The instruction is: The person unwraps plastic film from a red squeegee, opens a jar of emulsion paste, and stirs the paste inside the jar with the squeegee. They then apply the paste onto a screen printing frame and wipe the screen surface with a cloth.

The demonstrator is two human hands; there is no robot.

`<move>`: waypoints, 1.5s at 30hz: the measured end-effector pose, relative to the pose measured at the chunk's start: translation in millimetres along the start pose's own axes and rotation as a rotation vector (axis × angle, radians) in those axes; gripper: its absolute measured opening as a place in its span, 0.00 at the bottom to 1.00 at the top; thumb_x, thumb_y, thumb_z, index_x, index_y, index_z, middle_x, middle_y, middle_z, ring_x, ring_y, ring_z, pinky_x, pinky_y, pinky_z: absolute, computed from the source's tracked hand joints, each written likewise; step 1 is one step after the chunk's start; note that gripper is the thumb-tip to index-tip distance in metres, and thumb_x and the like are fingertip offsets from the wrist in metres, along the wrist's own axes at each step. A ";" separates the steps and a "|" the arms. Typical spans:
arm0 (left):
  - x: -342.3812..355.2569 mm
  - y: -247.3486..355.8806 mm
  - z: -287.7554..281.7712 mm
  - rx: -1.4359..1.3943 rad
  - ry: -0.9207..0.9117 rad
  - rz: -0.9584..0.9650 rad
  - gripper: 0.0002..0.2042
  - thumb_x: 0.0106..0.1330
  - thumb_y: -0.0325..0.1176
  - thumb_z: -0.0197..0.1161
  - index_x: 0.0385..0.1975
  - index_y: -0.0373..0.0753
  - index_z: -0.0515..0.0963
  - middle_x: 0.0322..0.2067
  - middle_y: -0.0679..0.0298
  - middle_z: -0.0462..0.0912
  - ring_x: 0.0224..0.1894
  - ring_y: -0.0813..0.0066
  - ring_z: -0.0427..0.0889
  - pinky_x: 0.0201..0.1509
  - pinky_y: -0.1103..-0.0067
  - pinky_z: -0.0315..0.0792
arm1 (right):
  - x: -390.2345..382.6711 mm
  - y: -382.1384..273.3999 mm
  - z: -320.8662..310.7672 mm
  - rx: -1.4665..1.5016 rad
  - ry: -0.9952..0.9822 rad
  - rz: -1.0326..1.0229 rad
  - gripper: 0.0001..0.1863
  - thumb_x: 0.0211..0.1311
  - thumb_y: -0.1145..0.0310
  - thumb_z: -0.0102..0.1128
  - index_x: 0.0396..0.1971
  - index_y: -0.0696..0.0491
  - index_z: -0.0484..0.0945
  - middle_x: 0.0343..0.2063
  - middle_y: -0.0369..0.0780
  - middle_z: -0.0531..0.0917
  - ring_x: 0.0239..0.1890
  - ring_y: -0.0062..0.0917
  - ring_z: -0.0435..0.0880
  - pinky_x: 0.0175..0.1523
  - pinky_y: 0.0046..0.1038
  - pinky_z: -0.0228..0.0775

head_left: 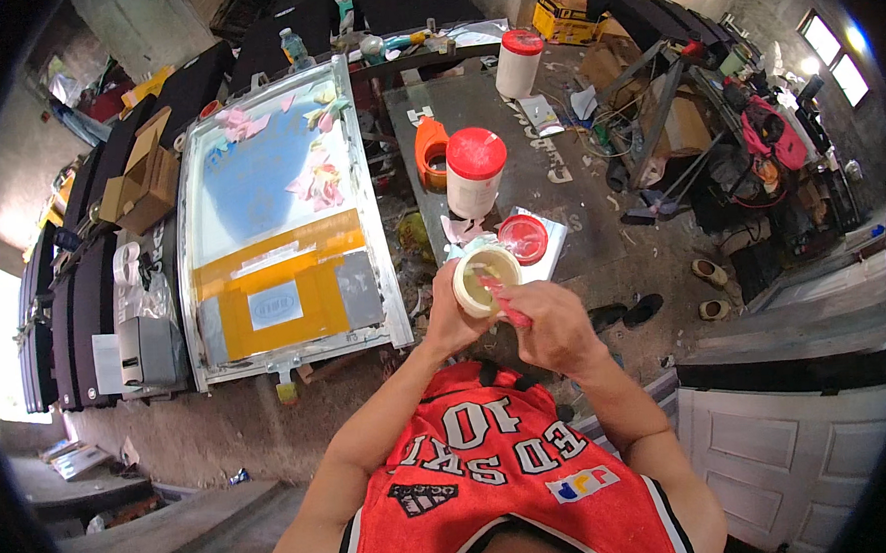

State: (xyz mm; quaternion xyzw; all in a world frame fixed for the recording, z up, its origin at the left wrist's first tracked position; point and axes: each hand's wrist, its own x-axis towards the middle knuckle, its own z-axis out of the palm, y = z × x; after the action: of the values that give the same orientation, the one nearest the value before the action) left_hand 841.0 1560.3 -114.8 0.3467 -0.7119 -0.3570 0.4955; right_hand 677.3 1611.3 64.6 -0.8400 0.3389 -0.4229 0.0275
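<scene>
My left hand (447, 316) is wrapped round the side of an open white plastic tub (467, 292), holding it up before my chest. Inside the tub is a pale yellowish substance. Closed on a red stirring tool (510, 310), my right hand (558, 333) keeps the tool's far end down in the tub; its tip is hard to make out. Just beyond the tub, a red screw lid (523, 239) lies on a white sheet. A white tub with a red lid (475, 173) stands upright behind it, beside an orange tape dispenser (431, 157).
To the left lies a framed printing screen (391, 279) with a blue area, brown tape and crumpled paper scraps. Another red-lidded tub (519, 64) stands farther back on the dark table (583, 184). A cardboard box (145, 182) sits far left; shoes (643, 310) lie on the floor at right.
</scene>
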 end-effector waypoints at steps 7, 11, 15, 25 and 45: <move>-9.3 -5.7 15.7 -0.137 0.094 -0.051 0.50 0.44 0.33 0.81 0.66 0.35 0.54 0.57 0.52 0.65 0.61 0.54 0.67 0.67 0.66 0.62 | -5.7 -28.1 -37.2 0.031 0.113 -0.056 0.23 0.51 0.81 0.66 0.46 0.56 0.67 0.40 0.49 0.84 0.33 0.40 0.85 0.37 0.36 0.78; -11.0 -9.8 16.9 -0.052 0.104 -0.029 0.50 0.44 0.34 0.81 0.65 0.35 0.54 0.57 0.51 0.63 0.61 0.53 0.66 0.67 0.64 0.61 | -3.9 -16.8 -21.6 -0.002 0.098 -0.018 0.20 0.53 0.82 0.64 0.45 0.58 0.68 0.39 0.49 0.84 0.33 0.41 0.85 0.38 0.37 0.78; -11.6 -10.7 16.9 -0.070 0.121 0.007 0.48 0.45 0.31 0.77 0.66 0.34 0.53 0.58 0.50 0.63 0.62 0.51 0.65 0.68 0.63 0.59 | -2.1 -0.1 9.6 0.023 0.043 0.047 0.17 0.52 0.83 0.61 0.43 0.60 0.70 0.39 0.48 0.83 0.34 0.42 0.84 0.39 0.38 0.79; -18.0 -9.8 21.0 -0.146 0.102 -0.028 0.49 0.46 0.30 0.74 0.68 0.32 0.50 0.61 0.48 0.62 0.64 0.53 0.67 0.70 0.65 0.60 | -0.5 -13.9 -20.1 -0.038 0.064 -0.006 0.20 0.51 0.80 0.64 0.45 0.58 0.70 0.40 0.49 0.84 0.32 0.40 0.85 0.35 0.36 0.78; -21.1 -15.9 25.1 -0.128 0.116 -0.038 0.54 0.43 0.39 0.83 0.68 0.33 0.50 0.59 0.48 0.61 0.62 0.51 0.65 0.68 0.63 0.61 | 2.1 -17.6 -13.1 -0.002 0.026 0.038 0.19 0.49 0.82 0.63 0.43 0.59 0.72 0.39 0.47 0.83 0.32 0.39 0.84 0.36 0.36 0.77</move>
State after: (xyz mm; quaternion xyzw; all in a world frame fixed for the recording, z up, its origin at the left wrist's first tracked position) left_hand 825.0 1574.3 -144.4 0.3480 -0.6512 -0.3904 0.5500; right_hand 678.2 1626.8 80.3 -0.8280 0.3556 -0.4326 0.0302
